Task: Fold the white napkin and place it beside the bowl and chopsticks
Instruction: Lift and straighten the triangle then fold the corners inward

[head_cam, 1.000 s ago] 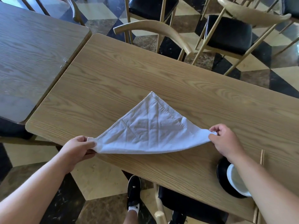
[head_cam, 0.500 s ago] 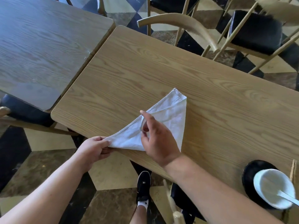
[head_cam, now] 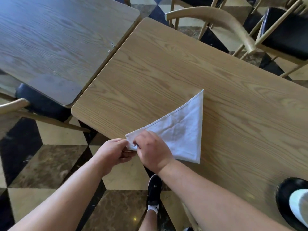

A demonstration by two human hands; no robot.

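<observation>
The white napkin lies on the light wooden table as a narrow folded triangle, its point aimed away from me. Its near-left corner hangs at the table's front edge. My left hand pinches that corner from the left. My right hand rests on the same corner, fingers closed on the cloth. At the lower right edge of the view sits a white bowl on a black plate. The chopsticks are out of view.
A darker wooden table butts against the left end. Wooden chairs with black seats stand across the table; another chair sits under the left table. My foot in a black shoe stands on the checkered floor below.
My right hand carried the napkin's right corner across to the left corner, halving the wide triangle into a narrower one. Both hands now meet at that corner. The view shifted left.
</observation>
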